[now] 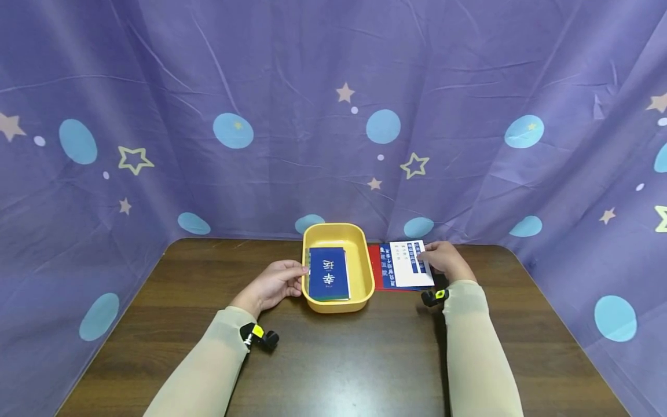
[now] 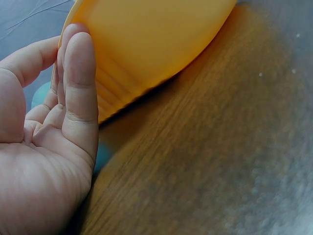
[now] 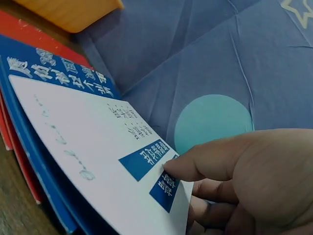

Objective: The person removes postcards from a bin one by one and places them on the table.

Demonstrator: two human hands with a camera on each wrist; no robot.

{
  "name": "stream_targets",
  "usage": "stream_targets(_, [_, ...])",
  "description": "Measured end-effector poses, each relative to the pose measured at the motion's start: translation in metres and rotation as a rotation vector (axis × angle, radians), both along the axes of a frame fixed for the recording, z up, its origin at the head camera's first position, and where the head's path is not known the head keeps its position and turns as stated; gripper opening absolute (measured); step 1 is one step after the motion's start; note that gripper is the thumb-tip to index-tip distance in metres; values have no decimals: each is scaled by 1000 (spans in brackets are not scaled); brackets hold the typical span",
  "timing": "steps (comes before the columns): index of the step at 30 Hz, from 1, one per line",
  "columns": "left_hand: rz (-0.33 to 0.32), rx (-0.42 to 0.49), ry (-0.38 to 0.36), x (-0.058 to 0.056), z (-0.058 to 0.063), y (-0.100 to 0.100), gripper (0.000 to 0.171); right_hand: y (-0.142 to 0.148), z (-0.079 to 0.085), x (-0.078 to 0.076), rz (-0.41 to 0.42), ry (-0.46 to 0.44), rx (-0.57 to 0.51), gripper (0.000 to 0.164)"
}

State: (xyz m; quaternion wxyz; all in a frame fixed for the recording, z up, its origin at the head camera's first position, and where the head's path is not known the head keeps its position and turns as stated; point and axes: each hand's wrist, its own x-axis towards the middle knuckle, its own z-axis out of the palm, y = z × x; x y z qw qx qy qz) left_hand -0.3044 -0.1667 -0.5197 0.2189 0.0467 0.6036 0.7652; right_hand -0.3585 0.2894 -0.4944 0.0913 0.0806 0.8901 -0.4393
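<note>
A white card [image 1: 411, 265] is pinched by the right hand [image 1: 447, 259] over blue and red cards [image 1: 385, 273] near the back edge of the wooden table [image 1: 339, 359]; broad wood is exposed in front. Beside them, a yellow tray [image 1: 362, 273] is gripped at its left rim by the left hand [image 1: 276, 284]; inside, a dark-blue card [image 1: 329, 272] is marked 幸运.

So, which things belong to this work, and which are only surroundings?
Work:
Rounded yellow plastic tray, gripped by left hand
Blue card with white characters, inside
White card with blue bands, in right hand
Blue and red cards beneath

Surroundings:
Brown wooden table
Purple starry curtain
</note>
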Motion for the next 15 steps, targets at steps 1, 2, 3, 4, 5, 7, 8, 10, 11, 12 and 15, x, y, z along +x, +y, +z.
stream_targets(1, [-2,1,2,0,0,0,9,-1,0,0,-7,-3,30,46])
stream_targets(2, [-5,2,3,0,1,0,9,-1,1,0,-4,-5,60,46])
stream_targets(3, [-8,4,4,0,1,0,9,-2,1,0,-8,-9,87,44])
stream_targets(4, [-9,5,5,0,1,0,9,-3,3,1,-6,-7,113,44])
stream_targets(5, [-12,5,8,0,2,0,9,-3,4,1,-8,-6,138,43])
stream_targets(7, [-17,6,13,0,2,0,9,-5,6,2,-3,6,172,42])
stream_targets(8, [-18,7,13,0,2,0,9,-6,7,3,-4,9,183,42])
stream_targets(10, [-20,10,14,0,2,0,9,-7,9,4,-7,16,189,39])
stream_targets(11, [-22,11,15,0,2,0,9,-8,9,5,-11,18,191,38])
stream_targets(12, [-25,11,16,0,2,0,9,-9,9,5,-11,19,193,35])
stream_targets(15, [-21,11,13,1,2,0,9,-9,10,6,-14,22,225,27])
